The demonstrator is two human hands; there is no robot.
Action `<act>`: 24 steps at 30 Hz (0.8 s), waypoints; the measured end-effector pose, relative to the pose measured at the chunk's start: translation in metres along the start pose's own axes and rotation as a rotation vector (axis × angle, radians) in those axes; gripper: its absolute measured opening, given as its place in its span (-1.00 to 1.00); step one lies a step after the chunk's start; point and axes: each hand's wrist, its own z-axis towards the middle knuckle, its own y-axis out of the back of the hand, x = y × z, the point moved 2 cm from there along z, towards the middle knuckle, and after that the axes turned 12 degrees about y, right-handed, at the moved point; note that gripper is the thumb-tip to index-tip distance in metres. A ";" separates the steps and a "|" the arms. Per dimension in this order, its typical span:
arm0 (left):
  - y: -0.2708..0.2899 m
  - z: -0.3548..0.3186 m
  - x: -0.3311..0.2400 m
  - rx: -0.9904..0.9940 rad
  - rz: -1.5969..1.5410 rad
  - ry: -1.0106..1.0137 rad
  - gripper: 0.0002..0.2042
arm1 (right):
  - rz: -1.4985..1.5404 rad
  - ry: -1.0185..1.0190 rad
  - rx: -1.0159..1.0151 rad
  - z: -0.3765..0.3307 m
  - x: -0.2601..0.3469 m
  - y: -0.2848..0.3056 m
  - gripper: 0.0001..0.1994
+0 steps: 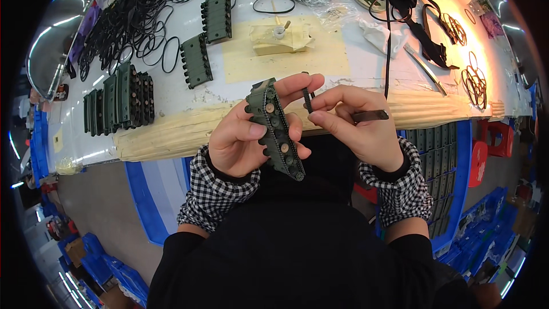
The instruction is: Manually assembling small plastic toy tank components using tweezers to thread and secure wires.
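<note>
My left hand (pixel 237 137) grips a dark green toy tank hull side (pixel 274 129) with a row of wheels and brown hubs, held tilted over the table's front edge. A black rubber track (pixel 307 100) is pinched between the thumb and fingers of my right hand (pixel 354 117). It stands apart from the wheels, against the tip of my left index finger. Also tucked in my right hand is a flat dark metal tool (pixel 374 115); its tip is hidden by the fingers, so its kind cannot be told.
Green hull parts (pixel 120 100) stand stacked at left, with others (pixel 197 60) behind. A heap of black rubber loops (pixel 137 11) lies far left. A taped block (pixel 280 40) sits mid-table. A blue crate (pixel 437 177) of green parts is below right. Red stools (pixel 497 137) stand beyond.
</note>
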 end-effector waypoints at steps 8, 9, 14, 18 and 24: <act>0.009 -0.004 -0.006 0.060 -0.115 -0.143 -0.22 | -0.248 0.128 0.021 -0.001 0.013 0.006 -0.89; 0.011 -0.004 -0.005 0.090 -0.108 -0.156 -0.23 | -0.285 0.128 0.035 -0.001 0.015 0.007 -0.89; 0.011 -0.004 -0.006 0.094 -0.087 -0.189 -0.23 | -0.451 0.368 0.047 0.001 0.018 0.006 -0.86; 0.003 -0.007 -0.007 -0.004 -0.002 -0.133 -0.21 | -0.471 0.396 0.078 0.002 0.019 0.005 -0.84; 0.015 -0.012 -0.001 0.178 -0.052 -0.048 -0.26 | -0.332 0.170 -0.036 0.003 0.013 0.002 -0.80</act>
